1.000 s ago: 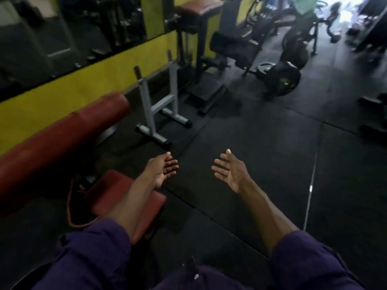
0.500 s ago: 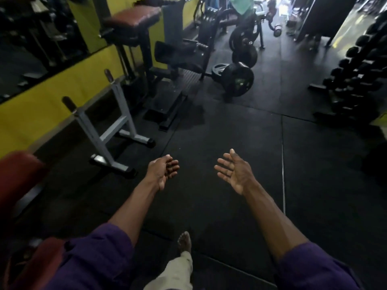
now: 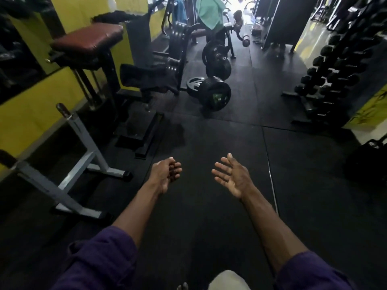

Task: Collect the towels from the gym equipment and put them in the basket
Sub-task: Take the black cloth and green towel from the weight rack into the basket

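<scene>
A green towel [image 3: 209, 11] hangs over a machine at the far end of the aisle. To its left a blue towel [image 3: 179, 9] drapes over another frame. A dark cloth [image 3: 146, 77] lies across the black machine at mid left. My left hand [image 3: 166, 174] is held out over the black floor with loosely curled fingers and holds nothing. My right hand [image 3: 233, 176] is beside it, palm turned inward, fingers spread and empty. No basket is in view.
A grey steel rack [image 3: 83, 143] stands at the left, next to the yellow wall. A maroon padded bench [image 3: 88, 39] rises behind it. Loaded weight plates [image 3: 215, 95] lie on the floor ahead. A dumbbell rack [image 3: 335, 65] lines the right side. A dark bag [image 3: 368, 158] sits at right.
The view has swung right and moved forward along the aisle: the red bench left the frame and the towels and dumbbell rack came into view. Both hands stay out in front, empty.
</scene>
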`<action>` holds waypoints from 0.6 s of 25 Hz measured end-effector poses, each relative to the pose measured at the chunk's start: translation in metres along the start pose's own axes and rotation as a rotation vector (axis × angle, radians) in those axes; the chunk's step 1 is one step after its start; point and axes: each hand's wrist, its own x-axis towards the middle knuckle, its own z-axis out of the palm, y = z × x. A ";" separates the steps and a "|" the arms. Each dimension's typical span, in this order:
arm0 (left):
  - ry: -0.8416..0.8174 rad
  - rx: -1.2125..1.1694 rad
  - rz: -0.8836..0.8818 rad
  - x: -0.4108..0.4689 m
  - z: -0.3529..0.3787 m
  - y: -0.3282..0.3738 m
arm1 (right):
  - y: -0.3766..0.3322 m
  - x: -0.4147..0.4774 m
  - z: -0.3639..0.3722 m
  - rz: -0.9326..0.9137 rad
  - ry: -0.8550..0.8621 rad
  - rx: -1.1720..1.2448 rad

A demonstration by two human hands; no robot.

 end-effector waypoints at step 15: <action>0.182 -0.046 0.067 0.266 0.084 0.186 | -0.172 0.327 0.119 0.035 -0.210 -0.118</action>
